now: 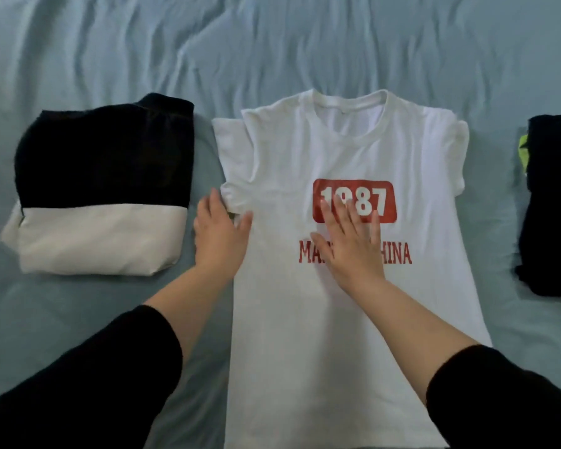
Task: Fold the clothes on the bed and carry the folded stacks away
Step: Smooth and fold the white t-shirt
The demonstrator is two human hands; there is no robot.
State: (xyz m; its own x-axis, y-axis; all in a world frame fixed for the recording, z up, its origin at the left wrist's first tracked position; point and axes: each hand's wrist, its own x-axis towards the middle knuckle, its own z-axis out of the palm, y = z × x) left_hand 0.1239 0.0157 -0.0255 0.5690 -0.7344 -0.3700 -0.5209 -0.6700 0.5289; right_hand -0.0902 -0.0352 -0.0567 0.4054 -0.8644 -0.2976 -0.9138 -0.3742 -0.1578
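White T-shirt [353, 147]: spread flat, front up, mid-bed on wrinkled blue-grey sheet [272, 43]; collar far, hem near and cut off by the lower frame edge; short sleeves out to either side; red block print "1987" on the chest, red lettering beneath. Left hand [219, 234]: palm down at the shirt's left edge, just under the left sleeve; fingers straight and close together, tips touching the sleeve hem, thumb on the shirt body; nothing gripped. Right hand [353, 241]: flat on the chest print, fingers straight and slightly spread, covering part of the numerals and lettering; nothing gripped. Black cuffs [136, 351] on both forearms. Folded black-and-white garment [101, 196]: left of the shirt, near but apart from it. Dark stack [554, 205]: right of the shirt, apart, partly out of frame, with a yellow-green scrap [523, 150] at its left edge.
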